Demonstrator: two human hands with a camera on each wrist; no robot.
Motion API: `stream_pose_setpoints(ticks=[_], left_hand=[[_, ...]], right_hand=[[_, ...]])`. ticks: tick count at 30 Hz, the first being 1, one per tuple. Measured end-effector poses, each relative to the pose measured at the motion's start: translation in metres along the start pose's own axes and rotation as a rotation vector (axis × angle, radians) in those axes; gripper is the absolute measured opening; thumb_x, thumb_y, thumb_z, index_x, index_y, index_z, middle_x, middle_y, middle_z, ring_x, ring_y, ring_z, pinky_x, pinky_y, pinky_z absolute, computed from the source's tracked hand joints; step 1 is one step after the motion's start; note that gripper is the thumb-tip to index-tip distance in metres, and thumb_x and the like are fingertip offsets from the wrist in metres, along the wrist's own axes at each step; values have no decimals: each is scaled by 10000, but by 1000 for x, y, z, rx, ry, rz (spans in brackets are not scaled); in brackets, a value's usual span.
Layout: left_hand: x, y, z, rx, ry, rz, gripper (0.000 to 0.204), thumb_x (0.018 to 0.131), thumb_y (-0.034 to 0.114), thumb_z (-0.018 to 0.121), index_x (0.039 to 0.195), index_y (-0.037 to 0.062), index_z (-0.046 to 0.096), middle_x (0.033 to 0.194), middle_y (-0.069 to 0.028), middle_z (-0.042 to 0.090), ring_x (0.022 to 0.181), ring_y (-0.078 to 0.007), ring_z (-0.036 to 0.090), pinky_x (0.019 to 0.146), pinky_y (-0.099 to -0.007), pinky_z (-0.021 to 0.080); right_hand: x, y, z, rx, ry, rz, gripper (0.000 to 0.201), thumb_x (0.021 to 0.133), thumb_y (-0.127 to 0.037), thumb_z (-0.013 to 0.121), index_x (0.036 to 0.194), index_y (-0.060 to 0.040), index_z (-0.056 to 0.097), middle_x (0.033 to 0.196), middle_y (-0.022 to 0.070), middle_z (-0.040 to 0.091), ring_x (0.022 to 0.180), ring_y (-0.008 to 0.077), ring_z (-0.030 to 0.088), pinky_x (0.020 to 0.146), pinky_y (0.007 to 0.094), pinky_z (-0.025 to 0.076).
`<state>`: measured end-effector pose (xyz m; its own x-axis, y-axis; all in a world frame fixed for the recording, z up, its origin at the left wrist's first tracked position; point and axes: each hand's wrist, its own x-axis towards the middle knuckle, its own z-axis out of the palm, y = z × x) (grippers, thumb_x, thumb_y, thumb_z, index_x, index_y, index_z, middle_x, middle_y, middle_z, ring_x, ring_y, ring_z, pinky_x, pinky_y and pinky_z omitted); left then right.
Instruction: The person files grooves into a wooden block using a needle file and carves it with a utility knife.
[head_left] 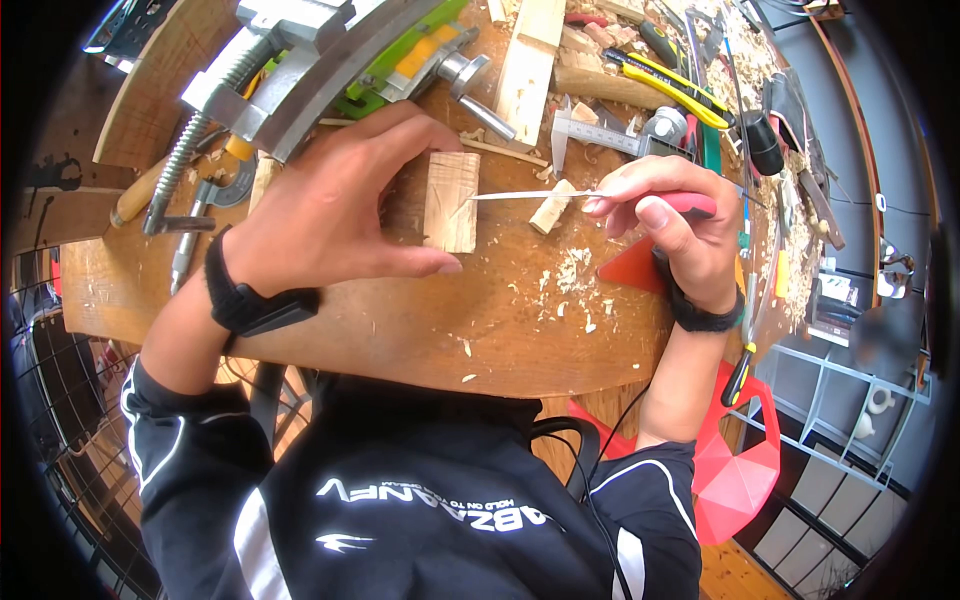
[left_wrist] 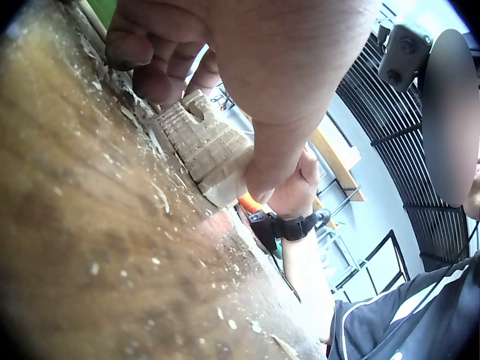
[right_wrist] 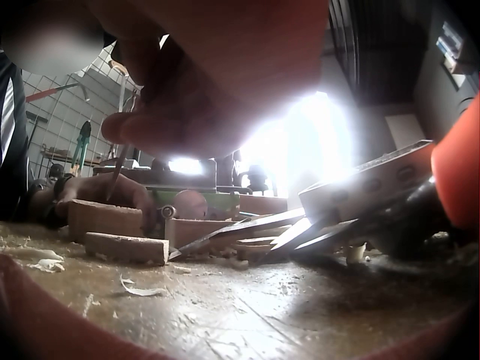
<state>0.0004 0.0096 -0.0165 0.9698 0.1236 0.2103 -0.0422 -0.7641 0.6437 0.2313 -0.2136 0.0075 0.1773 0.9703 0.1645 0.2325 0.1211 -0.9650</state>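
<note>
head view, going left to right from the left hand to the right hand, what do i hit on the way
Left hand → wooden block → small wood piece → right hand. The red-handled tool overlaps the others, so it is left out.

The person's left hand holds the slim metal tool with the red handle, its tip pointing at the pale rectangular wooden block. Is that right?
Wrong hand: the head view shows the right hand holding the slim metal tool; its tip does point at the wooden block.
</note>
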Motion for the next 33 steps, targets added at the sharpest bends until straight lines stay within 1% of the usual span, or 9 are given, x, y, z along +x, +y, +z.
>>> stream_pose_setpoints(ticks=[12, 17, 20, 23, 25, 28, 33], left_hand=[[0, -1, 1, -2, 2, 8, 736, 659, 316, 937, 1254, 51, 595, 1039, -66, 580, 737, -192, 564, 641, -310, 480], [0, 0, 0, 8, -5, -4, 739, 659, 318, 938, 1254, 49, 595, 1038, -68, 580, 739, -193, 566, 643, -311, 481], [0, -2, 0, 1, 8, 18, 744, 658, 323, 939, 1258, 49, 595, 1042, -67, 584, 734, -191, 566, 641, -310, 481], [0, -1, 0, 2, 0, 9, 738, 664, 319, 939, 1259, 48, 595, 1045, -69, 586, 730, -191, 565, 642, -311, 481], [0, -3, 1, 11, 20, 35, 733, 668, 314, 937, 1261, 50, 596, 1044, -69, 587, 729, -191, 566, 640, -310, 481], [0, 0, 0, 3, 3, 8, 735, 670, 324, 939, 1261, 53, 596, 1047, -69, 589, 735, -192, 571, 642, -311, 482], [0, 0, 0, 12, 3, 12, 746, 668, 343, 943, 1263, 53, 597, 1060, -66, 595, 740, -189, 574, 642, -310, 484]], right_hand=[[0, 2, 0, -12, -37, -8, 232, 986, -133, 641, 1089, 56, 728, 996, 149, 761, 862, 163, 708, 738, 276, 560], [0, -1, 2, -3, 9, -2, 232, 986, -139, 651, 1092, 52, 729, 999, 147, 762, 872, 166, 713, 736, 277, 560], [-1, 2, 2, 16, -20, 6, 232, 987, -138, 649, 1094, 53, 728, 998, 149, 762, 879, 169, 716, 734, 277, 561], [0, 0, 0, -6, 8, -5, 235, 987, -143, 650, 1090, 54, 728, 996, 150, 762, 878, 170, 716, 735, 276, 561], [0, 1, 1, -9, -5, -6, 238, 988, -148, 651, 1088, 54, 728, 995, 149, 762, 878, 170, 717, 737, 276, 561], [0, 1, 0, -9, -10, -4, 242, 988, -156, 654, 1084, 53, 728, 993, 147, 762, 871, 166, 715, 739, 276, 560], [0, -1, 0, -42, 1, 3, 244, 986, -159, 658, 1082, 54, 728, 988, 142, 762, 858, 160, 709, 738, 276, 559]])
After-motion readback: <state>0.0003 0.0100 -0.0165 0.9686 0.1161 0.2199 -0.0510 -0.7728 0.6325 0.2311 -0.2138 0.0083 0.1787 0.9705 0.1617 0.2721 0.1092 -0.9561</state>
